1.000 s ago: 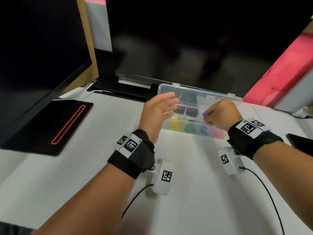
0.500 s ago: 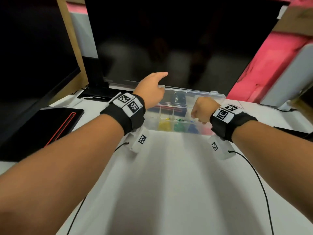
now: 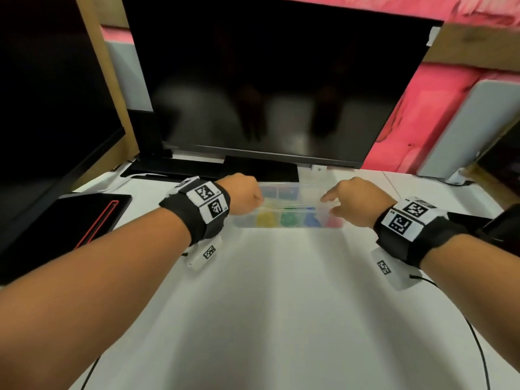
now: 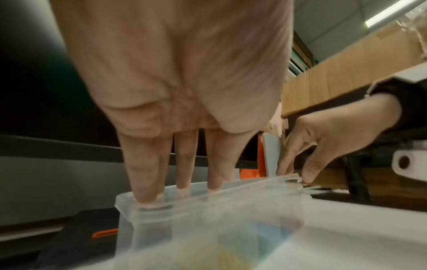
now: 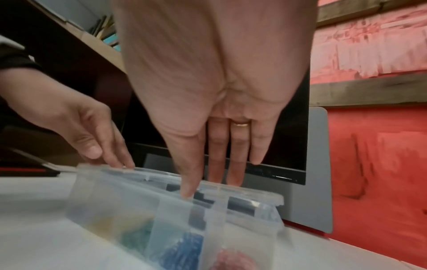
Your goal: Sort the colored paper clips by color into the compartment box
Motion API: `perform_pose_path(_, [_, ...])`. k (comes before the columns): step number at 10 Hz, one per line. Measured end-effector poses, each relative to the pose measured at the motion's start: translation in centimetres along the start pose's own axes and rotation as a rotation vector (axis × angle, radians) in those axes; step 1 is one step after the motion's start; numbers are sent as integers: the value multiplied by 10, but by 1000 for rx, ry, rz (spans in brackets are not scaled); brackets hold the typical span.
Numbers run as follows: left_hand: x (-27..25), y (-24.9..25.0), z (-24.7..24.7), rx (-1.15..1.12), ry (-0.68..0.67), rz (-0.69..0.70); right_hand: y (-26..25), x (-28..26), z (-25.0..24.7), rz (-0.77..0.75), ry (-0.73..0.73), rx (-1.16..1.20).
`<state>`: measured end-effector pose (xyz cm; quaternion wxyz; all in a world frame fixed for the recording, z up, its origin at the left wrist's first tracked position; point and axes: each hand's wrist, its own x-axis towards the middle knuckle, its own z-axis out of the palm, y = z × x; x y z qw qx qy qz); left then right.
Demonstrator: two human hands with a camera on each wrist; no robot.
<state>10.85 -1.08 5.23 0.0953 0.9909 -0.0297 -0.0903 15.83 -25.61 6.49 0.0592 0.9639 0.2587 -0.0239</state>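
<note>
The clear compartment box (image 3: 287,224) lies on the white table with its lid (image 4: 242,184) down flat. Through the plastic I see yellow clips (image 3: 264,219), green clips (image 3: 289,219), blue clips (image 3: 311,219) and red clips (image 3: 334,221) in separate front compartments. My left hand (image 3: 243,194) presses straight fingers (image 4: 148,179) onto the lid's left end. My right hand (image 3: 347,198) touches the lid's right end with straight fingers (image 5: 191,175). Neither hand holds a clip.
A dark monitor (image 3: 267,80) stands right behind the box on a black base (image 3: 213,167). A black pad with a red stripe (image 3: 84,220) lies at the left under a second screen. A dark flat object (image 3: 478,220) lies at the right. Cables trail from both wrists.
The upright lid has come down flat onto the box under my left hand. My right hand let its pinch go and moved onto the lid's right end. The head view rose.
</note>
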Motion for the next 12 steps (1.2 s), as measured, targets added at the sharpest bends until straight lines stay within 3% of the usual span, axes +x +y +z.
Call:
perform_pose_path(6, [2, 15, 8, 259, 43, 57, 5, 26, 6, -46, -85, -172])
perform_pose_path(8, [5, 10, 8, 281, 42, 81, 7, 28, 19, -29, -11, -145])
perform_pose_path(10, [3, 6, 8, 246, 42, 83, 8, 23, 27, 1, 29, -92])
perform_pose_path(11, [0, -2, 12, 166, 56, 69, 3, 17, 25, -1, -18, -9])
perform_pose_path(12, [-9, -10, 14, 81, 42, 73, -4, 5, 26, -26, 83, 94])
